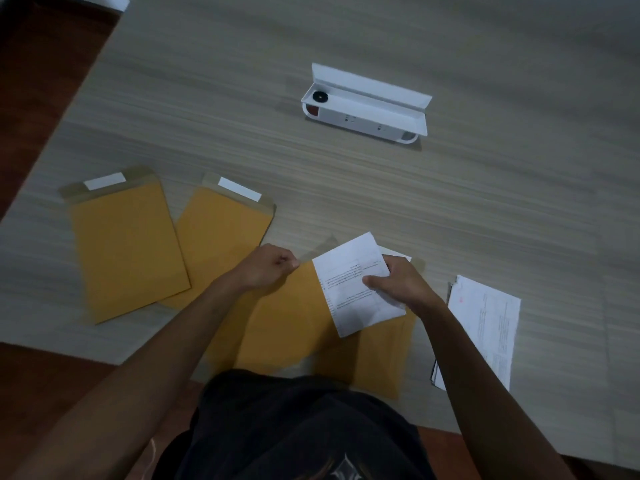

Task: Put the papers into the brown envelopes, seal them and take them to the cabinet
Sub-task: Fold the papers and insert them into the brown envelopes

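Pinching the folded paper with our right hand, we aim it under our left hand, whose fingertips nip the envelope mouth.

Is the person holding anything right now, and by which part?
The right hand holds a folded printed paper in a grip at its right edge. The left hand pinches the top edge of the brown envelope beneath.

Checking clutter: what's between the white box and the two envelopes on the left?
Head view: only bare table between the white box and the two envelopes.
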`<state>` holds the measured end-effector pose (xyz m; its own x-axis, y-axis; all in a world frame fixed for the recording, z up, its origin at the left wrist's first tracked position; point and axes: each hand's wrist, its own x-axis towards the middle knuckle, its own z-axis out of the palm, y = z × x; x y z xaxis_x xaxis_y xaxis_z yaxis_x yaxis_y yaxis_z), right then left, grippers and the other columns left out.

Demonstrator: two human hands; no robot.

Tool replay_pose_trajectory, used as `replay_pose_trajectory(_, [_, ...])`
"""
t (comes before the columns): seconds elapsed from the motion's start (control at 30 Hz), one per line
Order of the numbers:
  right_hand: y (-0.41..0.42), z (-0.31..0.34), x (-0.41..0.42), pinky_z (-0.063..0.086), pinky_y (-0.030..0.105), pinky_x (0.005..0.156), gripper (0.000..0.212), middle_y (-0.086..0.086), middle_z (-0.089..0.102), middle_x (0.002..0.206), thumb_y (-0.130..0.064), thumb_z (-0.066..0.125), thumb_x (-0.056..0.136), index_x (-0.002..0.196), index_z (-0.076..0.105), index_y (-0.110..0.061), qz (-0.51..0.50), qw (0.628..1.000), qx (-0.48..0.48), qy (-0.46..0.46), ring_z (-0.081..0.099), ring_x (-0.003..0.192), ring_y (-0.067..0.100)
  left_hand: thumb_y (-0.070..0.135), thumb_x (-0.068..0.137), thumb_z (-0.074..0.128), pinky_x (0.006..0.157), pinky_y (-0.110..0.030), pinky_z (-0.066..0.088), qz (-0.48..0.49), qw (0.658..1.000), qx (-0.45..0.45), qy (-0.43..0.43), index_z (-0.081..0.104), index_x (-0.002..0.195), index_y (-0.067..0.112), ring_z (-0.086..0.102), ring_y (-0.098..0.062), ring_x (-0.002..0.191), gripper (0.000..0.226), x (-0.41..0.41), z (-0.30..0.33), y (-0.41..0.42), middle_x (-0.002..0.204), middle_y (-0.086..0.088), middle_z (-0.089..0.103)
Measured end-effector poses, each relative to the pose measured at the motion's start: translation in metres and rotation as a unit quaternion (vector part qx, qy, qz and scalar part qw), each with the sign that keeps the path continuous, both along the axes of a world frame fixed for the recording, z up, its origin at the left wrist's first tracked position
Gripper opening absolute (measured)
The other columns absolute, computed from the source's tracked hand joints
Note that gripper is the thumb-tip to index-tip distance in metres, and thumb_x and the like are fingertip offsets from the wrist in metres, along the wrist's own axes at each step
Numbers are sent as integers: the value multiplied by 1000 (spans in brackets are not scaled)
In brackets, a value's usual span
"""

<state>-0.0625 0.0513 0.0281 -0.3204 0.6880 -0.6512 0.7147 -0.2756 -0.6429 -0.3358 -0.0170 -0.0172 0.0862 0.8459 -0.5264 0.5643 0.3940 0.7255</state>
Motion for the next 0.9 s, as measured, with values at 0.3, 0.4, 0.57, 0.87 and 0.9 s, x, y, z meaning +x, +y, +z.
replay_pose_trajectory(0.3, [-12, -4, 0, 53, 28, 80, 29, -4, 69, 115, -12, 62, 90, 119, 64, -18, 10, 1000, -4, 13, 65, 102, 15, 21, 97, 56, 82, -26, 42, 91, 995, 6, -31, 71, 92, 10, 61, -14, 92, 19, 14, -6, -3, 95, -1, 70])
replay_pose_trajectory(0.4, [-18, -6, -8, 53, 28, 80, 27, -3, 68, 119, -17, 61, 91, 118, 64, -19, 10, 1000, -1, -4, 64, 101, 15, 23, 97, 55, 80, -25, 40, 78, 997, 15, -22, 71, 92, 13, 60, -12, 90, 19, 19, -3, 2, 94, 1, 69])
replay_pose_trajectory(0.57, [-25, -5, -26, 48, 26, 69, 23, -1, 68, 113, -23, 55, 93, 113, 65, -18, 11, 998, 56, -40, 62, 94, 16, 23, 98, 54, 80, -26, 42, 75, 997, 26, -8, 72, 97, 13, 61, -14, 94, 21, 28, 2, 13, 98, -1, 70])
replay_pose_trajectory(0.87, [-22, 5, -23, 40, 20, 63, 20, -2, 66, 103, -22, 52, 96, 108, 64, -12, -12, 988, 142, -55, 58, 87, 11, 20, 98, 54, 75, -25, 40, 76, 996, 54, -6, 66, 87, 20, 59, -11, 87, 16, 28, 8, 15, 87, 6, 66])
replay_pose_trajectory(0.9, [-23, 5, -23, 41, 22, 65, 21, 0, 67, 105, -21, 52, 96, 109, 65, -12, -2, 988, 142, -54, 59, 88, 12, 20, 98, 54, 76, -25, 41, 77, 995, 58, -5, 66, 86, 21, 59, -11, 87, 16, 29, 8, 15, 87, 6, 65])
